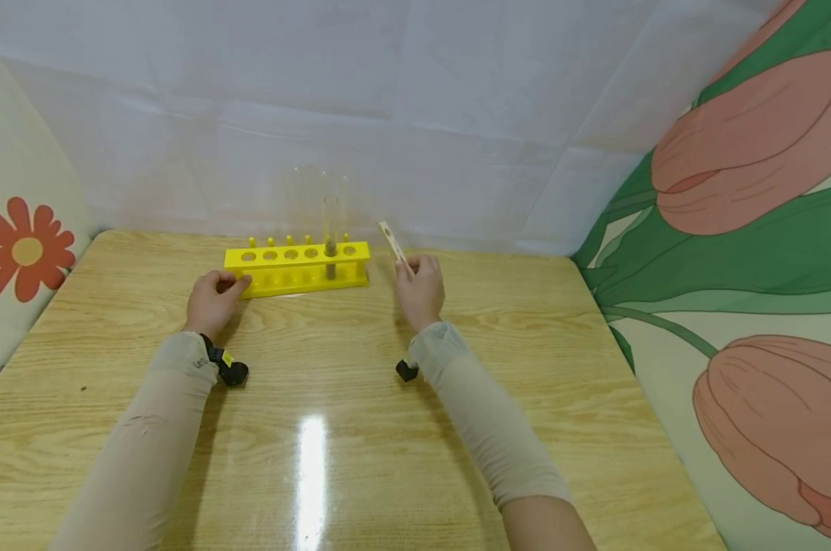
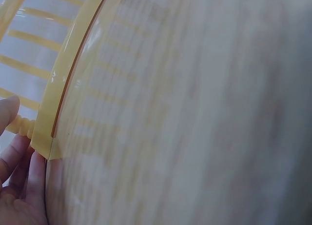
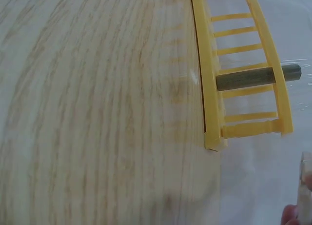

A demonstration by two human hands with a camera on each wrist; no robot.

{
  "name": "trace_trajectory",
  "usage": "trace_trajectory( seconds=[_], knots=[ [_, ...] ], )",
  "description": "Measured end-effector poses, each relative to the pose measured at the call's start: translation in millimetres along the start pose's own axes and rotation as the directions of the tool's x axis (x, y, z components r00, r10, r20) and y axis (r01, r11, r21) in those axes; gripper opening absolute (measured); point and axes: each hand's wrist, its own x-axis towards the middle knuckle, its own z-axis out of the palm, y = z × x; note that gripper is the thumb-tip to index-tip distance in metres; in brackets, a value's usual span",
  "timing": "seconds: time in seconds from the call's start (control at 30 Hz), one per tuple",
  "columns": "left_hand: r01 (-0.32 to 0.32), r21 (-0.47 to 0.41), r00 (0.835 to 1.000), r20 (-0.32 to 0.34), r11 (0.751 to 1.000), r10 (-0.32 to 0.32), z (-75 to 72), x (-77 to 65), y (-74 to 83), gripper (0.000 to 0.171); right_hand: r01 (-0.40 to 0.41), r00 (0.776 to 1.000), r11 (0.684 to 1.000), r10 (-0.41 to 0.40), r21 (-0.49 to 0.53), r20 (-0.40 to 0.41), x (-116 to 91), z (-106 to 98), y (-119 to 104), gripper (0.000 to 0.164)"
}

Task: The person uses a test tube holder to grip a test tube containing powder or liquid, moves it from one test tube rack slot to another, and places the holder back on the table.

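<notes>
A yellow test tube rack [image 1: 291, 264] stands near the back edge of the table. My left hand [image 1: 210, 302] grips its left end post, thumb and fingers around it in the left wrist view [image 2: 20, 125]. One clear test tube [image 1: 330, 218] stands upright in a rack hole near the right end, its lower part filled with something dark greenish-grey [image 3: 246, 79]. To the right of the rack, my right hand [image 1: 421, 295] pinches a pale wooden test tube holder [image 1: 392, 241], its far end raised and tilted left. Only its edge shows in the right wrist view.
Behind the rack holes, clear tubes [image 1: 296, 195] stand faintly visible at the row of yellow pegs [image 1: 289, 240]. A white cloth [image 1: 491, 153] hangs along the table's back edge. Flower-patterned cloths [image 1: 753, 168] border both sides. Light glares off the wooden table [image 1: 360, 428].
</notes>
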Motion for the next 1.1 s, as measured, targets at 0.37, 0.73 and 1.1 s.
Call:
trace_trajectory(
  seconds=[0.37, 0.73, 1.1],
  knots=[
    [-0.009, -0.001, 1.000, -0.011, 1.000, 0.009, 0.6, 3.5, -2.1, 0.061, -0.098, 0.993, 0.994, 0.101, -0.053, 0.065, -1.0, 2.5, 9.5, 0.022],
    [-0.022, 0.008, 1.000, -0.019, 1.000, 0.022, 1.4, 3.6, -4.1, 0.058, -0.136, 0.978, 0.985, 0.150, -0.105, 0.144, -6.6, 4.9, 10.5, 0.021],
    [0.001, 0.011, 1.000, -0.020, 1.000, 0.000, 1.1, 1.9, -0.8, 0.055, -0.129, 0.964, 0.977, 0.163, -0.167, 0.209, -8.6, 5.9, 14.6, 0.020]
  ],
)
